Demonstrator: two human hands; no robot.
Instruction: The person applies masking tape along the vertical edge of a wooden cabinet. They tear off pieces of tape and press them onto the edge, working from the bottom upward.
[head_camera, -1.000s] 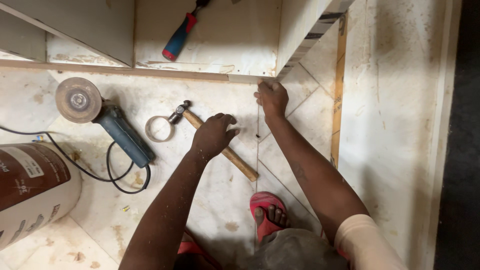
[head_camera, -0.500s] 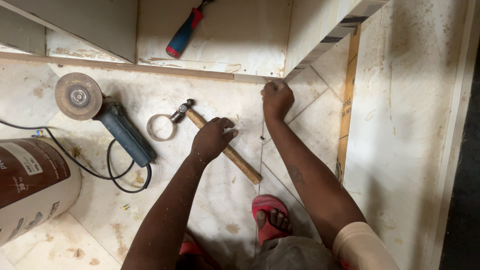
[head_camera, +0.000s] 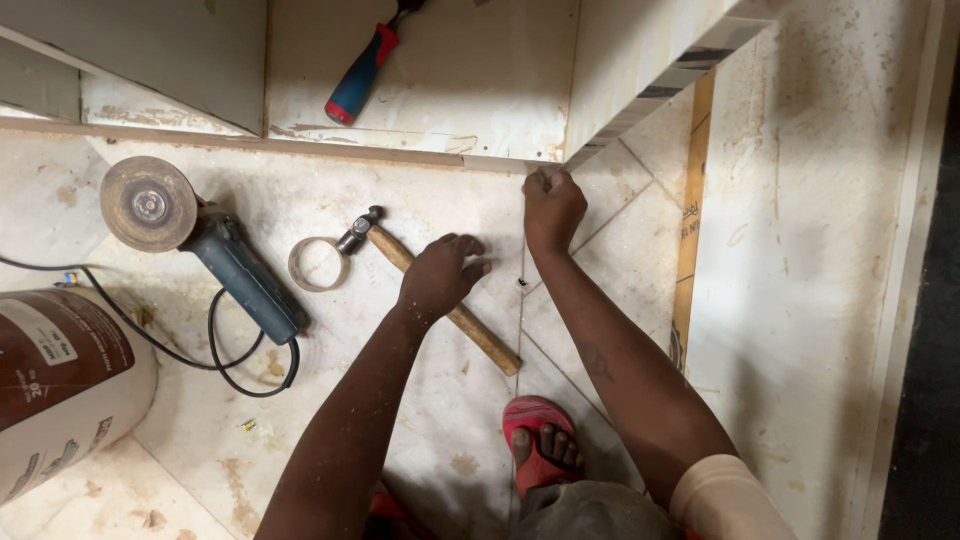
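1. The hammer (head_camera: 440, 300) lies flat on the pale tiled floor (head_camera: 330, 200), its wooden handle running on a slant from the metal head, up and to the left, down to the butt end at the lower right; everything below is placed from it.
2. The left hand (head_camera: 438, 275) rests on top of the middle of the hammer's handle, fingers curled loosely down over the wood; whether they close fully round it cannot be told.
3. The right hand (head_camera: 552, 205) is just beyond the hammer, up and to the right, fingers bunched together and pressed at the corner where the raised step edge (head_camera: 300, 150) meets a floor joint; what they pinch, if anything, is too small to tell.
4. A ring of tape (head_camera: 318, 264) lies touching the hammer's head, on its left.
5. Further left of the hammer lies a blue angle grinder (head_camera: 235, 275), its dusty disc pointing up-left, its black cable (head_camera: 240, 375) looped on the floor below it.
6. Well left of the hammer, at the frame's edge, lies a brown and white drum (head_camera: 60, 390) on its side.
7. Above the hammer, on the raised step, lies a tool with a red and blue handle (head_camera: 360, 75).
8. Below the hammer's butt end is a foot in a red sandal (head_camera: 540, 445).
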